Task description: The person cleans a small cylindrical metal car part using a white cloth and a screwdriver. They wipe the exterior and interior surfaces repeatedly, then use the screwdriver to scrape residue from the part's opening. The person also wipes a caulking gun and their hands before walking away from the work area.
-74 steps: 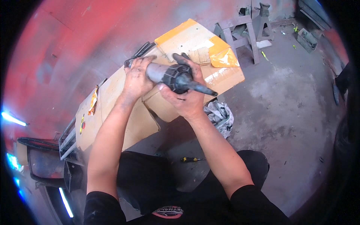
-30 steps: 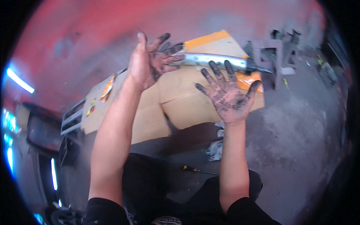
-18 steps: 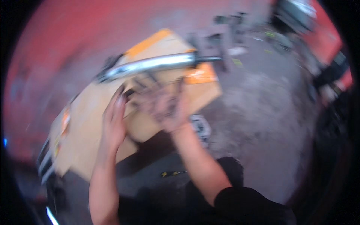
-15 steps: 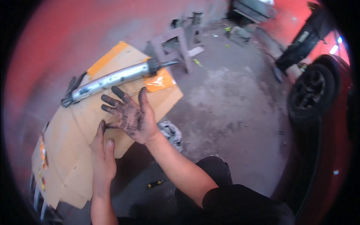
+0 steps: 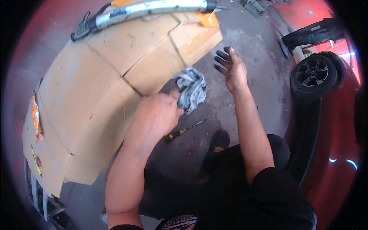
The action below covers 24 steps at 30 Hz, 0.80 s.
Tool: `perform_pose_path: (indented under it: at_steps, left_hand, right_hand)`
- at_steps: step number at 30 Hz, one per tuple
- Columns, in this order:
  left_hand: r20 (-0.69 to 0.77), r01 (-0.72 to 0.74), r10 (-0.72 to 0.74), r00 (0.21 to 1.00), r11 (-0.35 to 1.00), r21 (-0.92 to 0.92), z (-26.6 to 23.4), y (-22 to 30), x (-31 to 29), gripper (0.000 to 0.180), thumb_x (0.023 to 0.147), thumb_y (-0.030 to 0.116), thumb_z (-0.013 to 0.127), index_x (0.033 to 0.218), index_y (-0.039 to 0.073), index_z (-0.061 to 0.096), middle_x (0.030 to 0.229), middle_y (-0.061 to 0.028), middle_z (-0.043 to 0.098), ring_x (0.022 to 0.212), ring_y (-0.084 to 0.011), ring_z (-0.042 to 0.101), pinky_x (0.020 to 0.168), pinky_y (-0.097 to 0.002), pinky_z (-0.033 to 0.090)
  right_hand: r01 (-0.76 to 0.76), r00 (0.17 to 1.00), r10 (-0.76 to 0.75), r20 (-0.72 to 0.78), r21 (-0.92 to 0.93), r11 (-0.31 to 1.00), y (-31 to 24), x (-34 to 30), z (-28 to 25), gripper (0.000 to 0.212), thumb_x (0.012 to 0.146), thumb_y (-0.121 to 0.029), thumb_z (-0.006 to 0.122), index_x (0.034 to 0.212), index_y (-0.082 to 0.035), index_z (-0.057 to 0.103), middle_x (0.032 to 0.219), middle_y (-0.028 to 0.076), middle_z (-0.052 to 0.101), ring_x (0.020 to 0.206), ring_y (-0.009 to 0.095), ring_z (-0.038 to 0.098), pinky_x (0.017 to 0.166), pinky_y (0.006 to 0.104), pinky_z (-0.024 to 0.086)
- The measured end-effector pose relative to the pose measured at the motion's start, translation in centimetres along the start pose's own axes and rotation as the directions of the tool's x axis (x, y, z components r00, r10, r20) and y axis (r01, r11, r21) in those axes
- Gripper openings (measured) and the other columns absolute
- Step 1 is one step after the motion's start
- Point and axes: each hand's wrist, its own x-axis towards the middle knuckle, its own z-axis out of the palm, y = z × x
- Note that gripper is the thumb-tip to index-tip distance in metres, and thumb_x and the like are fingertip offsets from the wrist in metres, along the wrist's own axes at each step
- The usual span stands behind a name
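My left hand [image 5: 159, 111] reaches to the right from the cardboard's edge, fingers curled with the thumb beside a crumpled white and dark patterned rag [image 5: 194, 90]. It appears to pinch the rag's near edge; its fingertips are partly hidden. Off to the right, my right hand [image 5: 233, 71] is raised above the floor, fingers spread and holding nothing, its fingers and palm blackened. A flattened brown cardboard sheet [image 5: 99, 88] spreads across the left. Along its far edge lies a silver caulking gun [image 5: 149, 9] with a dark handle and nozzle.
A yellow and black screwdriver [image 5: 186, 129] lies on the floor below the rag. To the right stands a dark red car [image 5: 333, 142] with its wheel [image 5: 314, 74] beside me. An orange wrapper [image 5: 36, 117] rests at the cardboard's left edge. Someone's dark-clothed leg [image 5: 312, 36] shows beyond the wheel.
My hands have come apart: the left has moved right to the rag, the right has drawn away to the right. The view has shifted, so the cardboard and caulking gun appear higher.
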Motion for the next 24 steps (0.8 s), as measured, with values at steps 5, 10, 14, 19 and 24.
perform_pose_path:
  at_steps: [5, 10, 14, 19, 24]
  left_hand:
    - [-0.127, 0.001, -0.002, 0.992, 1.000, -0.009, -1.8, -4.2, -0.6, 0.046, 0.088, 0.025, 0.067, 0.126, 0.001, 0.055, 0.096, -0.0231, 0.068, 0.097, -0.0355, 0.065, 0.087, -0.0438, 0.051]
    - [-0.180, -0.068, 0.071, 0.981, 0.997, 0.023, -1.1, -5.3, -2.5, 0.043, 0.086, 0.024, 0.068, 0.120, 0.001, 0.057, 0.090, -0.0198, 0.067, 0.092, -0.0342, 0.065, 0.084, -0.0434, 0.052]
    - [-0.215, -0.165, 0.207, 0.954, 0.966, 0.198, 0.9, -3.9, -4.4, 0.041, 0.085, 0.023, 0.068, 0.117, -0.001, 0.059, 0.081, -0.0146, 0.065, 0.085, -0.0286, 0.065, 0.078, -0.0413, 0.052]
    - [-0.137, -0.280, 0.313, 0.940, 0.935, 0.219, 2.1, -1.1, -5.3, 0.032, 0.089, 0.018, 0.055, 0.116, 0.000, 0.063, 0.083, -0.0119, 0.068, 0.086, -0.0253, 0.064, 0.075, -0.0404, 0.048]
    - [-0.086, -0.306, 0.322, 0.943, 0.939, 0.159, 3.2, 0.1, -6.0, 0.035, 0.090, 0.017, 0.053, 0.120, 0.000, 0.062, 0.088, -0.0128, 0.069, 0.088, -0.0265, 0.064, 0.079, -0.0423, 0.045]
  right_hand:
    - [-0.257, 0.966, 0.212, -0.148, -0.477, 0.840, 11.2, 0.7, -2.9, 0.071, 0.078, -0.032, 0.080, 0.135, -0.003, 0.049, 0.125, 0.015, 0.059, 0.113, 0.028, 0.057, 0.092, 0.0412, 0.048]
    - [0.131, 0.978, 0.171, 0.120, -0.990, -0.053, 16.4, -1.4, -1.0, 0.109, 0.066, -0.028, 0.088, 0.154, -0.017, 0.023, 0.156, 0.017, 0.025, 0.140, 0.039, 0.031, 0.110, 0.0515, 0.036]
    - [0.315, 0.940, 0.234, 0.250, -0.898, -0.308, 16.7, 0.3, 0.3, 0.124, 0.063, -0.031, 0.089, 0.157, -0.020, 0.009, 0.162, 0.014, 0.009, 0.146, 0.042, 0.017, 0.113, 0.0609, 0.026]
    - [0.432, 0.874, 0.398, 0.277, -0.818, -0.379, 18.0, 4.4, 0.9, 0.137, 0.058, -0.032, 0.091, 0.157, -0.015, -0.002, 0.157, 0.016, 0.028, 0.141, 0.040, 0.030, 0.113, 0.0617, 0.026]
    - [0.455, 0.832, 0.540, 0.127, -0.714, -0.532, 19.0, 5.7, -2.0, 0.073, 0.073, -0.035, 0.075, 0.138, -0.009, 0.053, 0.130, 0.014, 0.061, 0.127, 0.033, 0.053, 0.112, 0.0628, 0.024]
